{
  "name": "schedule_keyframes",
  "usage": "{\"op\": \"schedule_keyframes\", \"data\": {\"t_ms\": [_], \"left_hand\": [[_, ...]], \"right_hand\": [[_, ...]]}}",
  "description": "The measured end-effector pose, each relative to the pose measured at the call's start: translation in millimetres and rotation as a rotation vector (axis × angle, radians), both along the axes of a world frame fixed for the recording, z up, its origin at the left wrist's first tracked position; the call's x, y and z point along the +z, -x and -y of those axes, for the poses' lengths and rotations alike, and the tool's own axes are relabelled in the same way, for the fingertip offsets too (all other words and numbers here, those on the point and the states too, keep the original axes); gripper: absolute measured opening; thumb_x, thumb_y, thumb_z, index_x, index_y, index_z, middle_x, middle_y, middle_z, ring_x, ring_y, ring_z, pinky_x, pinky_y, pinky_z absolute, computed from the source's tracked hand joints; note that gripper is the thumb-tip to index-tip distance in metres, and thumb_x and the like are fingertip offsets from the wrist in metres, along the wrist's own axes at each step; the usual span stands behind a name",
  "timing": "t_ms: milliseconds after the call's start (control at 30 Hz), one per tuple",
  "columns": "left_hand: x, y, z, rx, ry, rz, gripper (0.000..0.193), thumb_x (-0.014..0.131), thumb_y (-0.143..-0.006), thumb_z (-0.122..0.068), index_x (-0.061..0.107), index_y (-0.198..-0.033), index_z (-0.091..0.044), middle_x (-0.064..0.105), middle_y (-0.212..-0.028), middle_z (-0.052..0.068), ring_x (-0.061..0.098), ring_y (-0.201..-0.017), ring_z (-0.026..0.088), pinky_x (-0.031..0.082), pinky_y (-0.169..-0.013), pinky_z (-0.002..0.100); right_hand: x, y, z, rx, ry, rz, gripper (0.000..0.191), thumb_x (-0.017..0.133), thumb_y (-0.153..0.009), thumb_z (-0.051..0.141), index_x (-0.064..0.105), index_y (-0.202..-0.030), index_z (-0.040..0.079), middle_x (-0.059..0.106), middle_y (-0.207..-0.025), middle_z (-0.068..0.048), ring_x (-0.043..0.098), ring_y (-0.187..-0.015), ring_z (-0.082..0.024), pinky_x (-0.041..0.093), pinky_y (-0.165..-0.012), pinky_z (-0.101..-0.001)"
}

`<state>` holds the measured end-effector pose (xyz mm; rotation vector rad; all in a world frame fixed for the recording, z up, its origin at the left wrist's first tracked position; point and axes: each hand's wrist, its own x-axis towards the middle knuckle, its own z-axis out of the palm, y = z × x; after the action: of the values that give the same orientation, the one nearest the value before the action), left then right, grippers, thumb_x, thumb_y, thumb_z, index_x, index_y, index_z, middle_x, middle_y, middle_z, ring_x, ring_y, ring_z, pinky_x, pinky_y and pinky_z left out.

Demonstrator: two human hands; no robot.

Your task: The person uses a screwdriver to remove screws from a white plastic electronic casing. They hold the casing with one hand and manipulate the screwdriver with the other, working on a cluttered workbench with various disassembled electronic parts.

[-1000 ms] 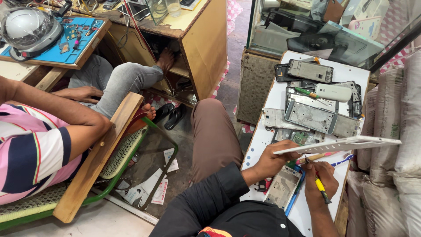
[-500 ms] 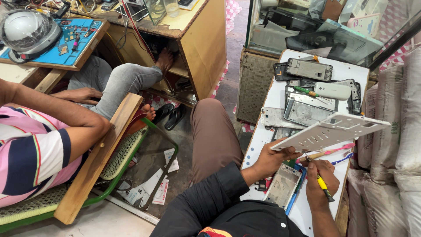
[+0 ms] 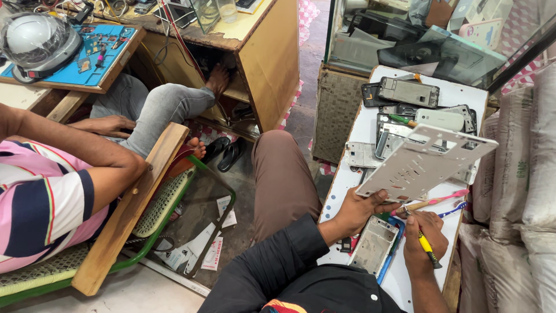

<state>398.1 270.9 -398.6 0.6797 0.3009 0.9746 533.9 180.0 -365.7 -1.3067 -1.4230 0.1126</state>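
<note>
Left hand closed on the lower corner of a flat, pale grey metal frame plate, rectangular, punched with slots and small holes, matte finish; thumb lies on top, fingers curl beneath. The plate is tilted, its far end raised up and away from the hand, over the cluttered board. Right hand, just right of the left, wrapped in a narrow grip around a slim screwdriver with a yellow and black handle; its metal tip points up toward the plate's near edge, whether it touches cannot be told. Under both hands, a white, smooth-topped work board. Between the wrists lies a grey phone housing in a blue rim, shallow and tray-like. Just beyond the right hand, two toothbrushes, one pink, one blue and white. Farther off, past the raised plate, a heap of dismantled phone frames and back covers, grey, black and white. Right of the hands, coarse woven sacks. Far left, another person in a striped pink shirt sits on a green-framed chair.
</note>
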Motion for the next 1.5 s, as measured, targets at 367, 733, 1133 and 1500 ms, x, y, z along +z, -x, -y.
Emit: {"op": "schedule_keyframes", "data": {"t_ms": [367, 733, 1133, 1500], "left_hand": [[-3.5, -3.0, 4.0, -0.033, -0.073, -0.062, 0.036, 0.059, -0.108, -0.016, 0.057, -0.138, 0.005, 0.065, -0.133, 0.016, 0.065, -0.124, 0.027, 0.055, -0.109, 0.041], [-28.7, -7.6, 0.9, 0.021, -0.198, -0.039, 0.027, 0.061, -0.113, -0.01, 0.059, -0.134, 0.006, 0.065, -0.125, 0.013, 0.063, -0.124, 0.023, 0.054, -0.111, 0.038], [-10.1, -2.6, 3.3, 0.044, -0.253, -0.072, 0.029, 0.059, -0.11, -0.012, 0.058, -0.135, 0.003, 0.065, -0.125, 0.007, 0.063, -0.122, 0.017, 0.053, -0.111, 0.033], [-18.0, -3.8, 2.6, 0.034, -0.25, -0.047, 0.028, 0.06, -0.113, -0.015, 0.059, -0.133, 0.004, 0.065, -0.123, 0.009, 0.063, -0.123, 0.017, 0.054, -0.111, 0.033]], "right_hand": [[-7.0, -0.4, -0.3, 0.004, -0.027, 0.047, 0.012, 0.064, -0.102, 0.011, 0.069, -0.102, -0.001, 0.072, -0.099, -0.011, 0.068, -0.097, -0.024, 0.043, -0.109, -0.0397], [-3.8, 4.5, -0.7, -0.074, -0.047, 0.134, 0.009, 0.065, -0.1, 0.006, 0.067, -0.103, -0.002, 0.069, -0.097, -0.014, 0.065, -0.094, -0.03, 0.046, -0.099, -0.0363], [-2.4, 6.8, -1.2, -0.093, -0.053, 0.125, 0.01, 0.064, -0.101, 0.005, 0.069, -0.103, -0.003, 0.068, -0.09, -0.013, 0.065, -0.083, -0.027, 0.047, -0.093, -0.0363], [1.7, 12.2, 0.6, -0.132, -0.053, 0.123, 0.008, 0.064, -0.102, 0.004, 0.068, -0.102, -0.003, 0.069, -0.095, -0.013, 0.066, -0.085, -0.028, 0.048, -0.092, -0.0365]]}}
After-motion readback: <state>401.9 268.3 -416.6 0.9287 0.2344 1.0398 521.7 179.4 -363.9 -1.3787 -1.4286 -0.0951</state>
